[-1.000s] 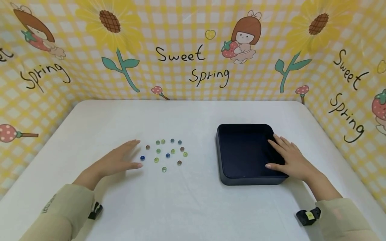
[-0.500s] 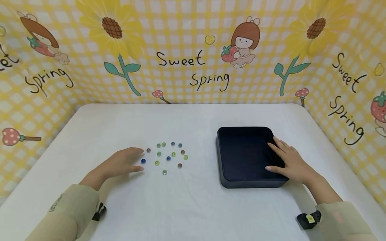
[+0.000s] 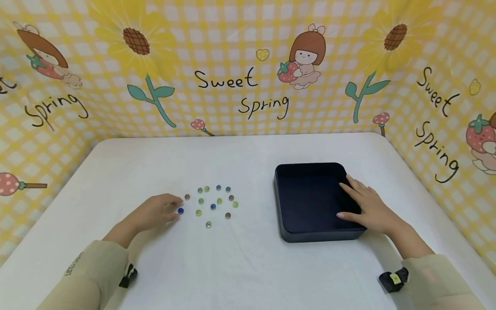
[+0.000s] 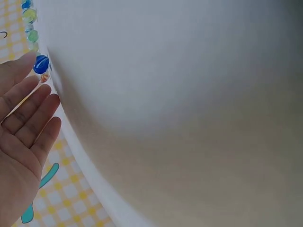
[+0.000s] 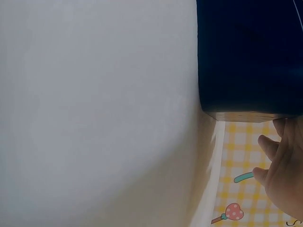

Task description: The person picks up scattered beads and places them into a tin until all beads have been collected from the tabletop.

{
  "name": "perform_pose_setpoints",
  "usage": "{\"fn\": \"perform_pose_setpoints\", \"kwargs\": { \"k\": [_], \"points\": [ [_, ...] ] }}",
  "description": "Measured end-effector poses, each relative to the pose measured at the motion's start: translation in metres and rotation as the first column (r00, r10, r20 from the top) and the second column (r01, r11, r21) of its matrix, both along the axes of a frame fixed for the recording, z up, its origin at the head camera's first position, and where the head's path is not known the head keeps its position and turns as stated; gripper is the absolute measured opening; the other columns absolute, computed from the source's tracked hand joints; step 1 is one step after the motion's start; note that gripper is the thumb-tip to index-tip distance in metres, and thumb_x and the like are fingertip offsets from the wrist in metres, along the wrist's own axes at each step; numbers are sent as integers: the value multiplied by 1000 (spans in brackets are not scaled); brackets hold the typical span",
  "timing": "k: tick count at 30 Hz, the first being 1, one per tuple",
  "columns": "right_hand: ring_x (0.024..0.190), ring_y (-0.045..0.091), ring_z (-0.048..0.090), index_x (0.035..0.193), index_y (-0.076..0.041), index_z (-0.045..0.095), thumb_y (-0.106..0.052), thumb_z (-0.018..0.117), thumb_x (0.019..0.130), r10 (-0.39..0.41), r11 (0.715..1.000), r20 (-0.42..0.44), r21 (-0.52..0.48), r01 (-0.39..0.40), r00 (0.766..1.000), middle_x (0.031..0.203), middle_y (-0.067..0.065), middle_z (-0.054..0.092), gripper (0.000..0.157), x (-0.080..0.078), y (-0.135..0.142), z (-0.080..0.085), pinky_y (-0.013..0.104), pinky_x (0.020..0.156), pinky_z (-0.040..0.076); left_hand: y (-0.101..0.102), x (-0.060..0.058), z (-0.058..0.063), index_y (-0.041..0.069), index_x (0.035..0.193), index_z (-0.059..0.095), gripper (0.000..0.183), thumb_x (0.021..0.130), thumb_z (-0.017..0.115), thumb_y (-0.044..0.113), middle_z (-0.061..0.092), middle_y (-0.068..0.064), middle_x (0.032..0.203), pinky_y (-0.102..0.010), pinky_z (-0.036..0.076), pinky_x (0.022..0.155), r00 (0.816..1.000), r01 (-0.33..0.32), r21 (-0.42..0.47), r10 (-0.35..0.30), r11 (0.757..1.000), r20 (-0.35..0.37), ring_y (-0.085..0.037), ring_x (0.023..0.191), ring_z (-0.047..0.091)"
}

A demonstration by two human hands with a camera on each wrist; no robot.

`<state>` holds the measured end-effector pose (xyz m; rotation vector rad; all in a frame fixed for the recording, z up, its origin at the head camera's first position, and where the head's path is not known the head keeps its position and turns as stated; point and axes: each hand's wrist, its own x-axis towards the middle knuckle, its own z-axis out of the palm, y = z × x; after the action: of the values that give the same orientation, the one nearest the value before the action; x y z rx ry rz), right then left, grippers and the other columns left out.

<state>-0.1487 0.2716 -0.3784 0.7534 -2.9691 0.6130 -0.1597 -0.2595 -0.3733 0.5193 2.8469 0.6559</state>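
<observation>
My left hand (image 3: 156,213) is beside the marbles, thumb and fingertips apart on either side of a dark blue marble (image 3: 180,211). The left wrist view shows this swirled blue marble (image 4: 41,64) by the thumb tip, with the other fingers fairly straight. A brown marble (image 3: 187,196) sits just past the index fingertip. My right hand (image 3: 372,209) rests on the right rim of a square dark navy tray (image 3: 319,237). Its thumb and index finger reach over the rim, and the other fingers lie along the outside. The right wrist view hides the thumb behind the tray wall.
Several green, yellow-green, blue and brown marbles (image 3: 213,206) lie scattered between the left hand and the tray, on a white-covered table (image 3: 217,267). A yellow checked cloth (image 3: 217,103) stands behind the table and along both sides.
My left hand has moved slightly toward the dark blue marble, and the gap between its thumb and index finger has narrowed. The right hand stays on the tray rim. The head view has shifted slightly.
</observation>
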Motion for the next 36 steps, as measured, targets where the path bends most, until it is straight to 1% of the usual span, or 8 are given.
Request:
{"fn": "perform_pose_setpoints", "kwargs": {
  "k": [3, 8, 15, 18, 24, 30, 36],
  "points": [
    [125, 40, 9, 136, -3, 23, -41, 60, 78, 0, 1000, 4, 0, 0, 1000, 142, 16, 6, 79, 0, 0, 0, 58, 95, 6, -1, -1, -2, -2, 110, 54, 39, 76, 65, 13, 54, -17, 109, -48, 35, 88, 1000, 2, -4, -2, 1000, -1, -36, 106, 44],
    [125, 39, 9, 135, -2, 24, -41, 60, 78, 0, 1000, 9, -6, 0, 1000, 142, 17, 7, 78, 0, -2, 2, 58, 95, 6, -2, -4, -5, -2, 106, 57, 34, 76, 65, 11, 57, -15, 105, -46, 38, 85, 998, 31, -38, -33, 999, -50, -33, 102, 48],
    [126, 37, 9, 135, -1, 24, -40, 60, 78, 1, 1000, 16, -11, -1, 1000, 142, 17, 7, 78, 0, -2, 3, 58, 95, 5, 0, -7, -5, -1, 98, 61, 25, 75, 64, 8, 60, -13, 97, -44, 41, 81, 990, 74, -113, -87, 991, -114, -32, 95, 53],
    [126, 38, 10, 134, 0, 25, -40, 61, 77, 1, 1000, 9, -15, -1, 1000, 142, 17, 8, 78, 0, -1, 3, 58, 95, 6, 2, -7, -4, 0, 96, 62, 23, 75, 63, 8, 60, -12, 96, -44, 42, 80, 987, 81, -154, -100, 985, -125, -31, 93, 54],
    [125, 39, 11, 134, 0, 26, -40, 60, 78, -12, 1000, 2, -23, 12, 1000, 141, 17, 9, 77, 2, 0, 2, 58, 95, 6, 7, -8, -2, 2, 95, 63, 21, 75, 64, 10, 61, -9, 94, -42, 43, 79, 984, 78, -215, -110, 973, -141, -29, 91, 55],
    [125, 39, 10, 134, 0, 24, -41, 60, 78, -21, 999, 28, -28, 22, 999, 142, 17, 7, 78, 3, -1, 0, 58, 95, 6, 8, -6, -1, 4, 92, 65, 18, 75, 64, 11, 62, -7, 92, -42, 44, 77, 981, 68, -227, -107, 972, -162, -28, 90, 56],
    [125, 38, 10, 134, 0, 24, -43, 59, 78, -24, 1000, 33, -17, 25, 999, 142, 17, 7, 79, 0, -1, 1, 58, 95, 6, 8, -4, -1, 5, 91, 65, 16, 76, 64, 11, 62, -7, 92, -42, 44, 77, 983, 63, -227, -100, 972, -154, -29, 90, 56]
  ]
}}
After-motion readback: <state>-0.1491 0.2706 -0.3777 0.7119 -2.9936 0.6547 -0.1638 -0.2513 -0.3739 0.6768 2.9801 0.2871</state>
